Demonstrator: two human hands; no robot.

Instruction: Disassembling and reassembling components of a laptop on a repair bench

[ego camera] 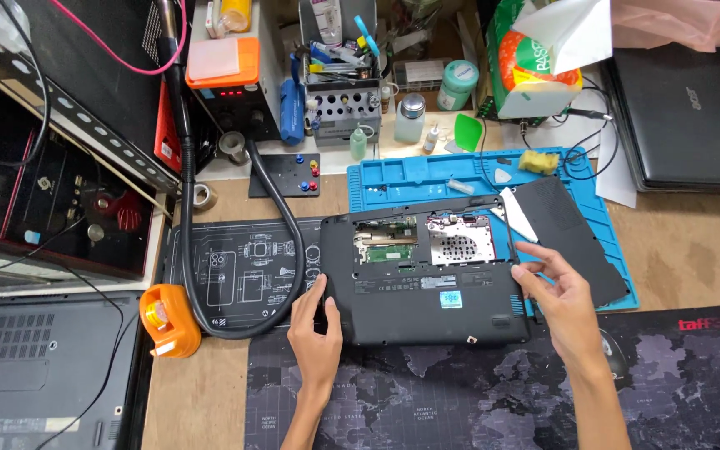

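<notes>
Electronics repair workshop: blue repair mat (pixel 393 179), tool rack (pixel 342 104), opened laptop (pixel 422 279).

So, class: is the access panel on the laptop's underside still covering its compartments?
No: the laptop lies with open compartments, and the black cover panel rests beside it.

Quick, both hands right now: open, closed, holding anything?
Left hand: open, thumb and fingers resting on the left edge of the upturned laptop.
Right hand: open, fingers at the laptop's right edge, holding nothing.
</notes>
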